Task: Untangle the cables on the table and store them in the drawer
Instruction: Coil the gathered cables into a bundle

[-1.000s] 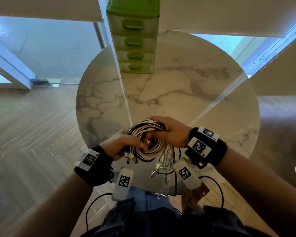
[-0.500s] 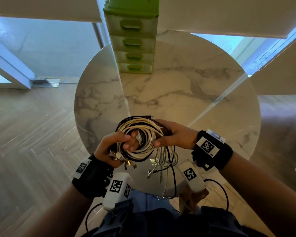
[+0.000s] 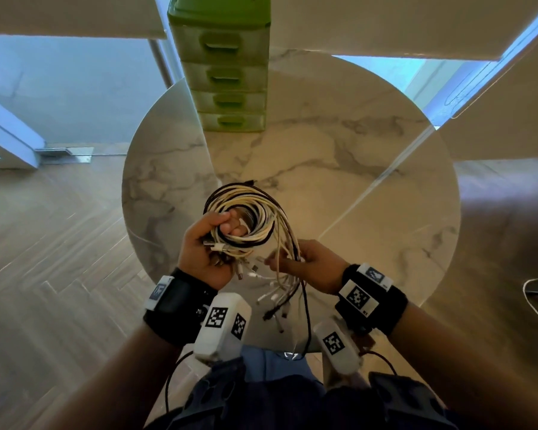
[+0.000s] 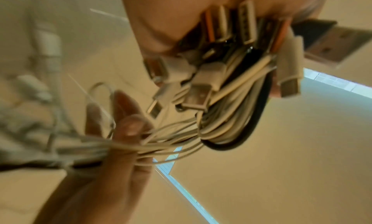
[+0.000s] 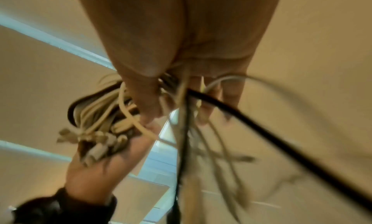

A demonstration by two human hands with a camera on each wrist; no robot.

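The left hand [image 4: 181,17] grips a coil of white and black cables [image 4: 227,122], USB plugs [image 4: 199,97] fanning out, while the right hand [image 4: 124,148] pinches trailing strands

You hold white and black cables [image 3: 246,218] above a white table [image 3: 370,187] with grey marble veining. Your drawer unit [image 3: 227,76] is lime green, and the floor [image 3: 44,243] shows brown herringbone.

1. left hand [image 3: 204,256] bare; a black wristband [image 3: 176,305] sits at lower left of centre in the head view, with a white tag on its outer edge.
2. white camera pod [image 3: 222,325] below it, printed with two black-and-white square markers.
3. right hand [image 3: 316,266] bare; black wristband [image 3: 375,301] with white marker blocks.
4. second white pod [image 3: 336,346] with one marker, thin black cables trailing from both.
5. dark blue clothing [image 3: 261,398] at the bottom edge.
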